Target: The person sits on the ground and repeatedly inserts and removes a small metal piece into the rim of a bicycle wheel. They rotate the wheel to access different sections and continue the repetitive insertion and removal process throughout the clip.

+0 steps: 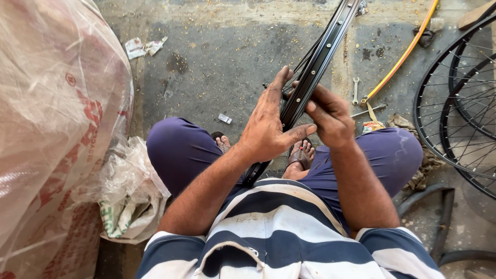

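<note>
Gripping black wheel rim (315, 64) edge-on, both hands (297, 121) clasped, rim running lap to upper right

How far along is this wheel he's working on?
Done: spokes already run from the rim, though the hub is hidden. In hand: both the left hand and right hand grip the rim edge-on. Left: it has no tyre; a spanner lies on the floor, two spoked wheels beside.
</note>
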The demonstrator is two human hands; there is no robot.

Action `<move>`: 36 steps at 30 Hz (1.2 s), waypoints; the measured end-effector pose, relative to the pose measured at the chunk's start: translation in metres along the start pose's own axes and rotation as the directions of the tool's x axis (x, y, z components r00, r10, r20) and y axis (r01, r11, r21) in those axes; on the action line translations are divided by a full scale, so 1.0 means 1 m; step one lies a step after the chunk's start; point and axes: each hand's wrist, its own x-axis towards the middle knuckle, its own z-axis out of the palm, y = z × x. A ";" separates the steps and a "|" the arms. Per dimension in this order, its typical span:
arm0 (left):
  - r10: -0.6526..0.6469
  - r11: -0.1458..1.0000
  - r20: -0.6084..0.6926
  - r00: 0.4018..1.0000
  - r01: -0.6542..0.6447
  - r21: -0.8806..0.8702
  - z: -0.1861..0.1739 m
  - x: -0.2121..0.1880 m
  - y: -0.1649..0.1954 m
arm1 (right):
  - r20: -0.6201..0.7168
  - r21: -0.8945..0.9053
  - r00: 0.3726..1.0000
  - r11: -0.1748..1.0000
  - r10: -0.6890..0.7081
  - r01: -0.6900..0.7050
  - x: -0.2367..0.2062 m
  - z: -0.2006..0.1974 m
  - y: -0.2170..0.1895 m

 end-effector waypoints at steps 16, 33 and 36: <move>-0.005 0.423 0.158 0.987 0.145 -0.894 0.033 0.006 -0.069 | -0.043 -0.801 0.880 0.542 -0.474 0.253 -0.003 0.033 -0.016; -0.068 0.296 0.190 0.979 0.201 -0.934 0.063 0.016 -0.075 | 0.187 -0.873 0.954 0.406 -0.235 0.271 0.019 0.021 -0.054; -0.069 0.610 0.028 0.997 0.065 -0.789 0.063 0.010 -0.083 | 0.001 -0.934 0.837 0.298 -0.548 0.197 0.013 0.046 -0.020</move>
